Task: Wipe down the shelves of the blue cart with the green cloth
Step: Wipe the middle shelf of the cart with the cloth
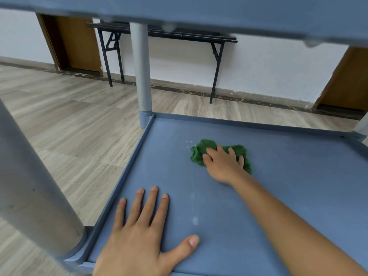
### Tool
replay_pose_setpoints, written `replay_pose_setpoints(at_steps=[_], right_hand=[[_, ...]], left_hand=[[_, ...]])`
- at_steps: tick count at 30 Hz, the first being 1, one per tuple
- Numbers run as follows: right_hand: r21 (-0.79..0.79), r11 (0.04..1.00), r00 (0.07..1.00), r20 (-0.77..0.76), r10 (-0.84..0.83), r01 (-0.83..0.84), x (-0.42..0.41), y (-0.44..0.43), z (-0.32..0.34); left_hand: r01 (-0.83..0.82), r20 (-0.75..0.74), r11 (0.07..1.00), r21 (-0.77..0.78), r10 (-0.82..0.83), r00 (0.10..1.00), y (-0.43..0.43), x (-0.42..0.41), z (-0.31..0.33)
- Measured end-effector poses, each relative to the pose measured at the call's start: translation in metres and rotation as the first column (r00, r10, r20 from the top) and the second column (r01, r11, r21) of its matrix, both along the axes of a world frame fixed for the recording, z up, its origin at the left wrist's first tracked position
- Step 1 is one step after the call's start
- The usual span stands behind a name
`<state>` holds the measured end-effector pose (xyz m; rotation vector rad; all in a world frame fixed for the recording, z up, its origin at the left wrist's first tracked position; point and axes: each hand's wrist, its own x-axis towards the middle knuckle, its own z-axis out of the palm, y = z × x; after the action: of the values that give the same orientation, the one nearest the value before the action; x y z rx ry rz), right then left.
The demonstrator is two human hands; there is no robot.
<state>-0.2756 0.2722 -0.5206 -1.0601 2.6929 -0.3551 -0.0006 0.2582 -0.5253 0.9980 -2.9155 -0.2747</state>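
Note:
I look in under an upper shelf (199, 10) of the blue cart at a lower blue shelf (288, 176) with a raised rim. A bunched green cloth (201, 150) lies near the shelf's middle, and my right hand (223, 164) presses down on it with fingers curled over it. My left hand (141, 232) lies flat on the shelf near its front left corner, fingers spread, holding nothing. A few pale specks and a faint streak mark the shelf surface (194, 196) between my hands.
Grey cart posts stand at the far left corner (141, 76) and close by at the near left (29, 186). Beyond the cart are wood-look floor (69, 120), a folding black table (163, 36) against a white wall, and brown doors (79, 44).

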Motion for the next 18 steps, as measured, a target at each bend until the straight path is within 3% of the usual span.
replay_pose_setpoints(at_steps=[3, 18], right_hand=[[-0.011, 0.998, 0.998, 0.012, -0.056, 0.056, -0.034, -0.048, 0.0], [0.028, 0.999, 0.999, -0.048, -0.025, 0.026, -0.101, -0.118, 0.008]], left_hand=[[0.016, -0.011, 0.996, 0.088, -0.015, 1.0, 0.0, 0.001, 0.008], [0.034, -0.025, 0.999, -0.034, -0.035, 0.999, -0.002, 0.0, 0.007]])
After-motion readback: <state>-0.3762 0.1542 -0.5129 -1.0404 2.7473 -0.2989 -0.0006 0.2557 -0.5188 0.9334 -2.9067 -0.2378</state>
